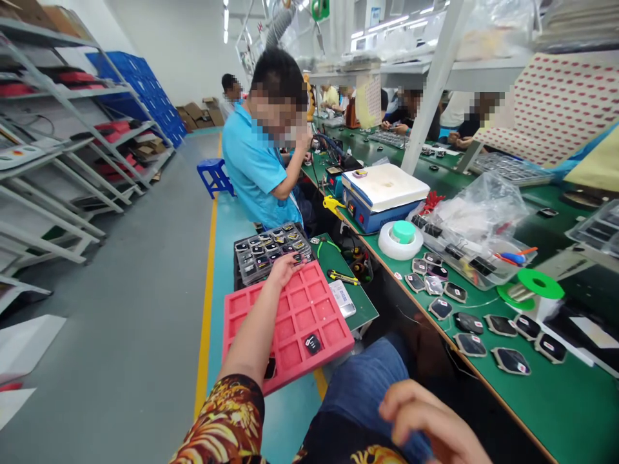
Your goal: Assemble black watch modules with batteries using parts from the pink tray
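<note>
My left hand [284, 270] stretches forward across the pink foam tray [238, 304], its fingers closed at the tray's far edge. A small dark piece shows at the fingertips, too small to name for certain. Just beyond lies a clear compartment tray [249, 274] with several dark watch parts. In the foam tray sits a black square watch part [313, 344]; a second dark piece [270, 368] is partly covered by my forearm. My right hand [430, 422] is over my lap at the bottom right, slightly blurred, fingers loosely bent and apart, with nothing visible in it.
Several watch faces [470, 345] lie on the green bench [556, 403] at right, near a tape roll [387, 241], solder spool [536, 283] and blue heating unit [372, 216]. A yellow cutter [343, 277] rests on a small board. A co-worker [256, 154] sits ahead.
</note>
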The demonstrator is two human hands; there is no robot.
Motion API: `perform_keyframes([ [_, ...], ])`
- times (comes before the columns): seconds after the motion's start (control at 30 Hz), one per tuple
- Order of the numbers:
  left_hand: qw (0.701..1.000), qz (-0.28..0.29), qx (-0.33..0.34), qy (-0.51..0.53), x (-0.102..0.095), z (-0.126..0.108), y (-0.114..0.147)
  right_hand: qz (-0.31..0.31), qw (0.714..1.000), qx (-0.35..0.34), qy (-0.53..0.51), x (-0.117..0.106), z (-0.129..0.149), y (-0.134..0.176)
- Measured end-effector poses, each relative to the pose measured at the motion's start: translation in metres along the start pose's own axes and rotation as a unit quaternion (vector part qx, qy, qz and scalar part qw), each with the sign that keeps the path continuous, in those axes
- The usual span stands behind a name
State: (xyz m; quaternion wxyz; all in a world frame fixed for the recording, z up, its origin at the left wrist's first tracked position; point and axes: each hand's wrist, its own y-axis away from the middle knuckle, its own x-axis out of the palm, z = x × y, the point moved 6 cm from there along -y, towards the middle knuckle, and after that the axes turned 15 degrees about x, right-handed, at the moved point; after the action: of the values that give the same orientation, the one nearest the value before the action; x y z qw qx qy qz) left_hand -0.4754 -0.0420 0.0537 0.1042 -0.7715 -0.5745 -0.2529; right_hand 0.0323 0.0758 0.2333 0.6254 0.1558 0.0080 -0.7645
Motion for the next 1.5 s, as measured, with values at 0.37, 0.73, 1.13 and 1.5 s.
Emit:
perform_keyframes([
  [0.37, 1.000, 0.009, 0.010, -0.012, -0.005, 0.001, -0.001, -0.042, 0.828, 0.339, 0.444, -0.009, -0.360, 0.013],
  [0.73, 1.000, 0.008, 0.003, -0.018, -0.004, 0.000, -0.001, -0.010, 0.824, 0.346, 0.449, -0.002, -0.358, -0.006],
  [1.13, 1.000, 0.015, 0.001, -0.012, -0.007, 0.004, -0.006, 0.047, 0.816, 0.357, 0.452, 0.007, -0.365, 0.002],
  [1.5, 0.999, 0.020, 0.006, -0.026, -0.008, 0.004, -0.007, 0.062, 0.846, 0.381, 0.367, 0.006, -0.396, -0.020],
])
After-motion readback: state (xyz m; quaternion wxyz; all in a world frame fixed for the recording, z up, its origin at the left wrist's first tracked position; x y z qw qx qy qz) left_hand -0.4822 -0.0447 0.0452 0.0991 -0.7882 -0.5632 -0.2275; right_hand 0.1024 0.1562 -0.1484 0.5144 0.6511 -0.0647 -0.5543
